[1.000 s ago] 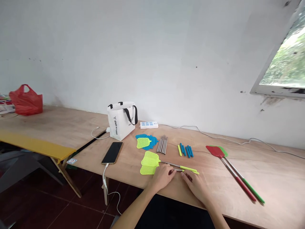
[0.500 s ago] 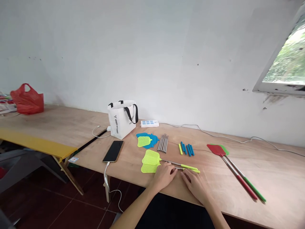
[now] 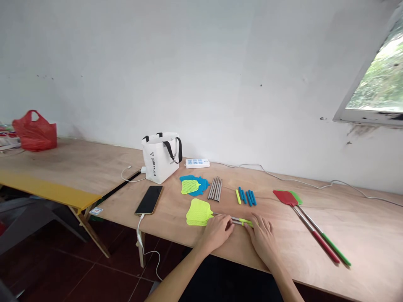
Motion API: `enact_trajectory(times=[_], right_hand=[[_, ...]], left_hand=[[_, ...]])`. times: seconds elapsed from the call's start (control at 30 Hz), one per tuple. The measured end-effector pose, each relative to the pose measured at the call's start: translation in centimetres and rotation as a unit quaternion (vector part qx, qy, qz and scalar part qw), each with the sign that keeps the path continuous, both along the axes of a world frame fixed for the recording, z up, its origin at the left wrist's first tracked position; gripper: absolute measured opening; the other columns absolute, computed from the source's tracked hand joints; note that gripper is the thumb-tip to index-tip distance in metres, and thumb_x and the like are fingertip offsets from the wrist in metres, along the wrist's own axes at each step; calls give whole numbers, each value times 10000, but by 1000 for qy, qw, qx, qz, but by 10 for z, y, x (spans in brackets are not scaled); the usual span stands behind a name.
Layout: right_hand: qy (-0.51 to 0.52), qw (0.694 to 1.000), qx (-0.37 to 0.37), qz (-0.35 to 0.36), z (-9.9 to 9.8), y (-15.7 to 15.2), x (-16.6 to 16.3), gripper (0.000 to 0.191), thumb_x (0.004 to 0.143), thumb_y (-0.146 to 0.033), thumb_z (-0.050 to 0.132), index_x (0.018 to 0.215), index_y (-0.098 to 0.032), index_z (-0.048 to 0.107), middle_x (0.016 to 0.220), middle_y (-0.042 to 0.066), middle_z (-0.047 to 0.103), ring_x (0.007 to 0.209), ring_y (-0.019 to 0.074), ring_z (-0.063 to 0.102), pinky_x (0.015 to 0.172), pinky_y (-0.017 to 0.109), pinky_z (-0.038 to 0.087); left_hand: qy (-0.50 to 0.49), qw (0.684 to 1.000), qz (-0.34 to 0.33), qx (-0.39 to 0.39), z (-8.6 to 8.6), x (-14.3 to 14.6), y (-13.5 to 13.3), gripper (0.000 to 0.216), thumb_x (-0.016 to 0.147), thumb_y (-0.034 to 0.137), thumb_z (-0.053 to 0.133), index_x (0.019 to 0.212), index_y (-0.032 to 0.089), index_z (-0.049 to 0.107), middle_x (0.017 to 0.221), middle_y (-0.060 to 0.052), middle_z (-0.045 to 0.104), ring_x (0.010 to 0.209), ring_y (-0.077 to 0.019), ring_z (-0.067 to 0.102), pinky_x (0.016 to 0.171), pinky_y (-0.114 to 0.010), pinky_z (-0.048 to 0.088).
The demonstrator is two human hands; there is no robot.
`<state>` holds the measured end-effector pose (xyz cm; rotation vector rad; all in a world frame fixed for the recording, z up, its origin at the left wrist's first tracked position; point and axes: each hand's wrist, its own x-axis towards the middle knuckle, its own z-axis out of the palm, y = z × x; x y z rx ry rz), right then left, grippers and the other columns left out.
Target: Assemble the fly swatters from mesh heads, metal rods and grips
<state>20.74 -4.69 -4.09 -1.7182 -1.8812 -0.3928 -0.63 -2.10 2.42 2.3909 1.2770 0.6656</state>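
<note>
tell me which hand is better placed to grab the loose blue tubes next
Right, most likely: the right hand rests at the yellow handles, its fingertips nearer the blue tubes. The left hand lies farther left, by the swatter shafts.

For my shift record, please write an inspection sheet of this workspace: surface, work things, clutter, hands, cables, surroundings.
Surface: wooden table, sticker near left corner.
Work things: two yellow swatters, heads overlapping; rods, blue grips, yellow grip; yellow head on blue heads; red swatter, green swatter.
Clutter: phone, white bag.
Hands: left hand over the yellow swatters' shafts, right hand on their handles; firmness unclear.
Cables: white cable hanging from phone off table; thin cable beside white bag; grey cord from power strip along wall.
Surroundings: wall, window, second table with red bag.
</note>
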Motion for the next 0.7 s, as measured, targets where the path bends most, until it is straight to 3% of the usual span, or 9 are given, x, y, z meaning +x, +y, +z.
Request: enact_trajectory(times=[0.2, 0.47, 0.57, 0.7], right_hand=[[45, 997, -43, 53, 11, -3, 0, 347, 1052, -467, 315, 1000, -260, 589, 1042, 58, 700, 990, 249, 636, 978, 477, 399], [58, 998, 18, 27, 17, -4, -3, 310, 1035, -431, 336, 982, -254, 585, 939, 64, 708, 935, 256, 637, 1036, 519, 372], [103, 994, 10, 47, 24, -9, -5, 296, 1030, -423, 352, 973, -255, 590, 938, 71, 701, 926, 254, 649, 904, 423, 467], [144, 979, -77, 118, 38, -21, -11, 307, 1041, -428, 340, 958, -277, 594, 907, 44, 707, 870, 232, 683, 757, 337, 509]], left_hand=[[-7, 1000, -1, -3, 0, 0, 0, 118, 966, 279, 570, 918, 215, 657, 973, -34, 736, 927, -216, 672, 753, -294, 429], [-12, 1000, 11, -17, -1, 0, 2, 214, 982, 300, 531, 919, 210, 715, 954, -42, 743, 869, -210, 675, 735, -297, 441], [-12, 1000, 11, -20, -2, 1, 2, 240, 993, 318, 519, 960, 213, 732, 986, -49, 745, 885, -216, 680, 760, -304, 449], [-4, 1000, 20, -21, -2, 0, 2, 251, 1000, 336, 518, 972, 210, 732, 984, -59, 736, 911, -230, 679, 777, -308, 454]])
